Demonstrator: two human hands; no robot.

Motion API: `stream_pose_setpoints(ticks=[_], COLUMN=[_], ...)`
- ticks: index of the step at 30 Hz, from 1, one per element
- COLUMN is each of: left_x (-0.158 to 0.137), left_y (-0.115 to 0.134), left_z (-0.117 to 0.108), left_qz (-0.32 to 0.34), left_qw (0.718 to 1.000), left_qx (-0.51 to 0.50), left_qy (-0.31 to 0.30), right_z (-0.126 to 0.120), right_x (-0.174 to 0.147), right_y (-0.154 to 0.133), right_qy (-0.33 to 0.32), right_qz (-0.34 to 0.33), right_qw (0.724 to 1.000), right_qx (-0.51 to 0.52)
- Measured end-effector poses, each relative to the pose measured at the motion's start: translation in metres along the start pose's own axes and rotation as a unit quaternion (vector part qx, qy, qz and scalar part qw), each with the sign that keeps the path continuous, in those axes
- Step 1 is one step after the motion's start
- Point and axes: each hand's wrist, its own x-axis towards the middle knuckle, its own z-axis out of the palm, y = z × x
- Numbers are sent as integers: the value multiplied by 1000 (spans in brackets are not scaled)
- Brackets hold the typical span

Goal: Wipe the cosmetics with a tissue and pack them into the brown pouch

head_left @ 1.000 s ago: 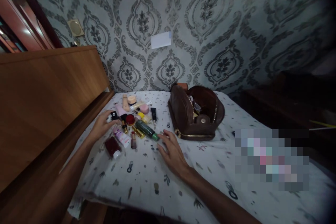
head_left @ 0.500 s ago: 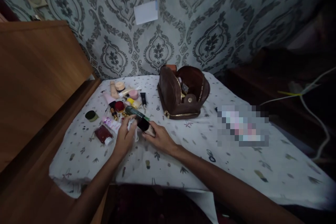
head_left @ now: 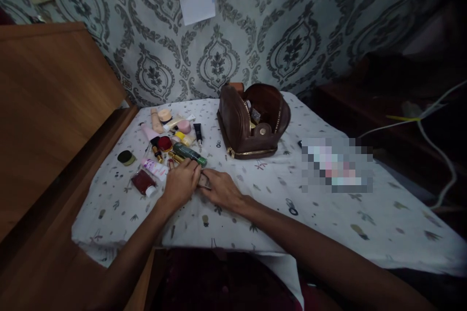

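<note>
A small foundation bottle [head_left: 205, 182], beige where it shows, lies between my two hands, mostly covered by fingers. My right hand [head_left: 223, 188] is closed around its lower end. Over its other end curls my left hand [head_left: 183, 180], hiding the black part. Just beyond the knuckles lies a dark green bottle [head_left: 188, 152] with a lighter green end, beside gold tubes [head_left: 175, 157]. To the left are a white and purple tube [head_left: 155, 168] and a dark red bottle [head_left: 143, 182] with a white cap.
An unzipped brown leather bag [head_left: 248, 143] stands behind my hands with items inside. More cosmetics, among them a red round jar [head_left: 165, 144], a black tube [head_left: 197, 133] and a dark green jar [head_left: 126, 157], lie on the patterned cloth [head_left: 255, 233]. A blurred-out object [head_left: 337, 165] is at right.
My left hand has closed over the dark end of the foundation bottle, which showed before. The white wad by my left fingers is now out of sight. The view has tilted slightly.
</note>
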Motion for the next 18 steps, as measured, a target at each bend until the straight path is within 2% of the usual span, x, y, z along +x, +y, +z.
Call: stream_pose_setpoints(ticks=[3,6,9,12,14,18], left_x=[10,18,19,14,10,1], left_y=[-11,-24,-30,-28,-23,-10], left_z=[-6,-9,-9,-4,1,9], left_qz=[-31,-53,-84,-107,-116,-87], left_qw=[987,972,950,932,926,941], left_qx=[-154,-225,-291,-337,-357,-321], left_qy=[-17,-44,-76,-75,-33,68], right_z=[1,3,2,-2,-4,-4], right_x=[-2,-3,-2,-1,0,3], right_y=[1,4,6,5,3,-2], right_qy=[-17,-19,-18,-13,-25,-88], right_qz=[-35,-62,-76,-46,-9,72], right_qw=[999,998,995,981,946,816], right_qx=[-19,-2,62,185,323,567])
